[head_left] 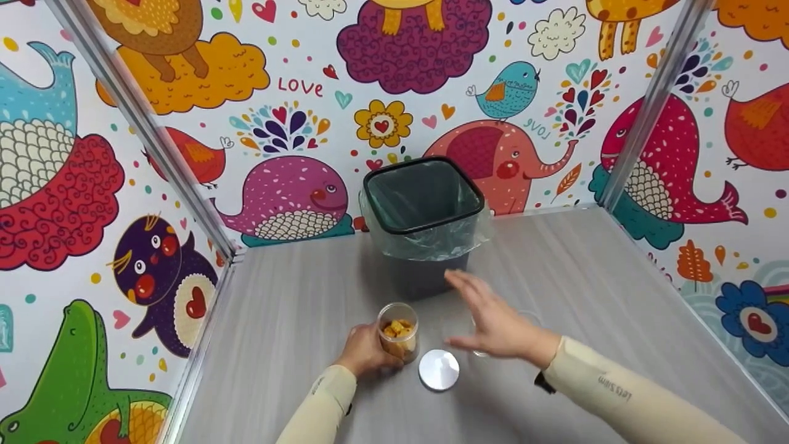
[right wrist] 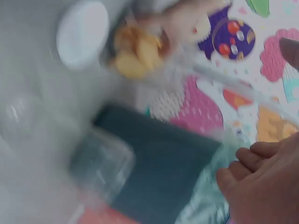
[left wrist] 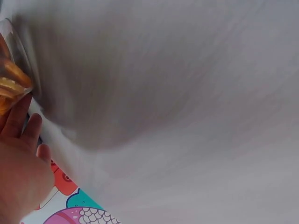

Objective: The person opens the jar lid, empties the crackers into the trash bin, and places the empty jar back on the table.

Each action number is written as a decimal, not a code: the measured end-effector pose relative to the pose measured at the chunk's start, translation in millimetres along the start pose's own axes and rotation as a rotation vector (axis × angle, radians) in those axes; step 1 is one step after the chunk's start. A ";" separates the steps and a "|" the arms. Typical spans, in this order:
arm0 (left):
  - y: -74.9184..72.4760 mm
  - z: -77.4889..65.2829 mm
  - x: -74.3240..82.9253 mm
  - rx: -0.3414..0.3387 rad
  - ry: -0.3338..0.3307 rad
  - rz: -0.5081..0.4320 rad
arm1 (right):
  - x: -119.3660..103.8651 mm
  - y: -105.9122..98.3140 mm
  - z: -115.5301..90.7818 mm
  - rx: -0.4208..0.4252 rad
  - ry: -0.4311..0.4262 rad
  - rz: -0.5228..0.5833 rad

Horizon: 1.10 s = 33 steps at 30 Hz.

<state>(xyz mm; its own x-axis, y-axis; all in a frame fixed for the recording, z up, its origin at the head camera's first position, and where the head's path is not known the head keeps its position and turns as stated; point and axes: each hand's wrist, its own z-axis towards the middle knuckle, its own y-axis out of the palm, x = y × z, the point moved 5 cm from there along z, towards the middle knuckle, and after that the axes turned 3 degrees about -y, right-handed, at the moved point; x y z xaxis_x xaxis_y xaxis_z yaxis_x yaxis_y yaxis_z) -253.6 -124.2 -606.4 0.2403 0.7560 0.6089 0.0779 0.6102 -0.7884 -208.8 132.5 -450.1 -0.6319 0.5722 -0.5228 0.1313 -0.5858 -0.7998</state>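
Note:
My left hand (head_left: pixel 365 350) grips a clear jar (head_left: pixel 391 314) low on its side, with golden-brown snack pieces (head_left: pixel 399 330) inside. In the left wrist view, part of the jar and the fingers (left wrist: pixel 18 119) show at the left edge. A round white lid (head_left: pixel 439 370) lies on the table just right of the jar. My right hand (head_left: pixel 498 324) is held above the table with thumb and fingers spread, holding nothing. Partly hidden behind it is a clear container (head_left: pixel 531 317); the blurred right wrist view shows a clear container (right wrist: pixel 105 163) as well.
A dark bin (head_left: pixel 425 271) lined with a translucent greenish bag (head_left: pixel 431 246) stands at the back of the grey table (head_left: pixel 296 296), against the patterned wall. Metal posts (head_left: pixel 647 117) and printed panels bound the table on both sides.

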 end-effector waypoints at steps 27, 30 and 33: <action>1.5 -1.9 -1.3 -0.003 -0.031 -0.073 | 136.3 -79.7 116.7 0.089 0.378 0.209; 1.1 -2.6 0.6 -0.001 -0.038 -0.071 | 137.0 -77.5 122.0 0.109 0.343 0.243; 0.2 -3.4 1.9 0.003 -0.030 -0.068 | 137.9 -76.3 124.1 0.138 0.340 0.257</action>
<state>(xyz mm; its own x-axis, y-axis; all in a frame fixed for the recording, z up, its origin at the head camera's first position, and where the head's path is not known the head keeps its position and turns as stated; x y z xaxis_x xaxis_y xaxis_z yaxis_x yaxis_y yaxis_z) -249.8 -123.4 -605.7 0.2050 0.7195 0.6636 0.0898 0.6613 -0.7447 -400.7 184.9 -424.5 -0.3022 0.5404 -0.7852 0.1339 -0.7915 -0.5963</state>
